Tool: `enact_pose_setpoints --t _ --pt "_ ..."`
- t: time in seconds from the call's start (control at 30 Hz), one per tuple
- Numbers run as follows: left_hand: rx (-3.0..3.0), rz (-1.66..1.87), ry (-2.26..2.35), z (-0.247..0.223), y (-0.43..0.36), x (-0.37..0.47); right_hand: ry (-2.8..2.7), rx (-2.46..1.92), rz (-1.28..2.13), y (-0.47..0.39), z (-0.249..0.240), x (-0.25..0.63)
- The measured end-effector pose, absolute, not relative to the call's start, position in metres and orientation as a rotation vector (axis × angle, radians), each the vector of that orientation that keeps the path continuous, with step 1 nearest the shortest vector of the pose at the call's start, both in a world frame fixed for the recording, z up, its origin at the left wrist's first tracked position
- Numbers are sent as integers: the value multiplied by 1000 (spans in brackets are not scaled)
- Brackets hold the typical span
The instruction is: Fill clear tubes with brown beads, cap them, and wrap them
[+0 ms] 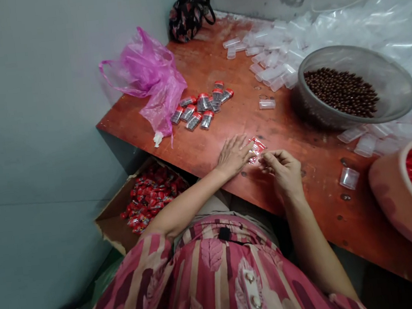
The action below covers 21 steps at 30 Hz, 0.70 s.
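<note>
The reddish table (196,71) supports all items below except the carton. The pink basin (393,197) stands at the right; the gray bowl (361,119) contains dark beads. An open carton (110,225) of red packets is below the table edge. The left hand (234,156) lies flat, fingers slightly spread, fingertips on the red-printed packet (257,147) at the table's near side. The right hand (284,168) is partly closed, thumb and index finger together beside the packet; whether they grip it cannot be determined.
</note>
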<state>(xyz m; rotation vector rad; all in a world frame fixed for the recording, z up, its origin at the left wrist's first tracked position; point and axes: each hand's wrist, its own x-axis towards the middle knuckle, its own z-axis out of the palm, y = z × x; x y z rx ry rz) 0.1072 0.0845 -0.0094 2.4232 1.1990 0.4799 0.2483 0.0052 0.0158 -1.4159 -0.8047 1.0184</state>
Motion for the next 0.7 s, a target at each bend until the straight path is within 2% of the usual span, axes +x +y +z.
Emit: enact_pose_setpoints --t 0.2,0.47,0.6,0.7 --pt "2484 477 1252 -24 91 121 -810 -1455 1014 5 15 257" --pt "2255 882 1086 -22 80 120 -726 -1439 957 28 4 259" --pt "1874 1009 995 -3 66 112 -804 -1423 1056 41 13 259" --pt "1462 846 1004 9 66 98 -945 -1435 1172 52 27 259"
